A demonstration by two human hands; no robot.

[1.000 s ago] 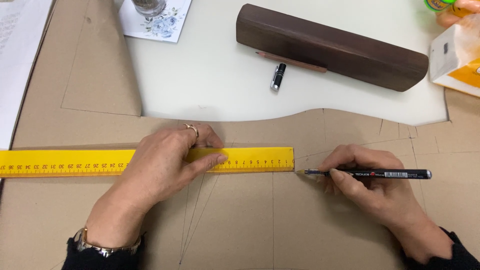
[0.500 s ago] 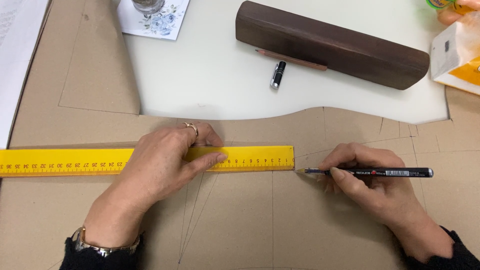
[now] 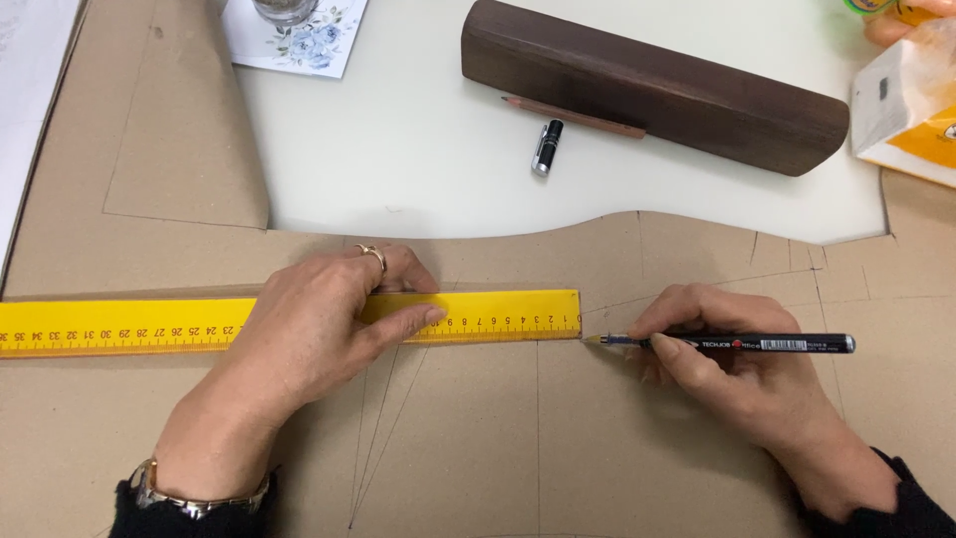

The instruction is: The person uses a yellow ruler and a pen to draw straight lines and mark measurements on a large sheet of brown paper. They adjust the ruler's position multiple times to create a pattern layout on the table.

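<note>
Left hand lay flat, pressing the yellow ruler onto brown pattern paper mid-frame; right hand gripped a black pencil, tip at the ruler's right end.

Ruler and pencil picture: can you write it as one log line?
left hand: pressing yellow ruler flat | right hand: holding black pencil, tip at ruler's end | surface: brown paper

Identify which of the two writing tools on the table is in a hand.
The black pen, held in the right hand with its tip at the yellow ruler's end. The brown pencil lies untouched beside the dark wooden block.
</note>
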